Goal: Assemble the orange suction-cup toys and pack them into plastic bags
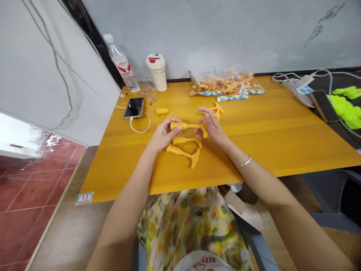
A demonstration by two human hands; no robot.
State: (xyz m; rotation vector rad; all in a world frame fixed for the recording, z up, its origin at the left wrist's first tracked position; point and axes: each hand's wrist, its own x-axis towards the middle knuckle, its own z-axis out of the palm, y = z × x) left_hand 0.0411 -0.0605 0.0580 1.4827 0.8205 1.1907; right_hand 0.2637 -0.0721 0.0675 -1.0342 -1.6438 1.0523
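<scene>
Wood-grain tabletop (pixel 113 169): yellow-brown, set against a grey wall (pixel 175 30), numbered sticker (pixel 85 198) at the near left corner.
Held T-handled screw piece (pixel 193 126): yellow plastic, roughly level just over the tabletop, ribbed end to the left, T-handle to the right.
Left hand (pixel 166 131): pinching the ribbed end between thumb and fingers.
Right hand (pixel 212 125): at the T-handle, fingers mostly extended; not clear from this view whether gripping.
Matching pieces: two on the tabletop just nearer the body, a middle one (pixel 183 140) and a front one (pixel 184 154).
Partly hidden yellow piece (pixel 219 108): just beyond the right hand.
Loose ribbed sleeve (pixel 163 111): beyond the left hand.
Smartphone (pixel 134 108): farther left, with white cable (pixel 144 130).
Back edge: water bottle (pixel 122 66), lidded cup (pixel 158 75), clear bags (pixel 225 86) of orange pieces.
Far right: second phone (pixel 324 106), neon-yellow pieces (pixel 348 109).
</scene>
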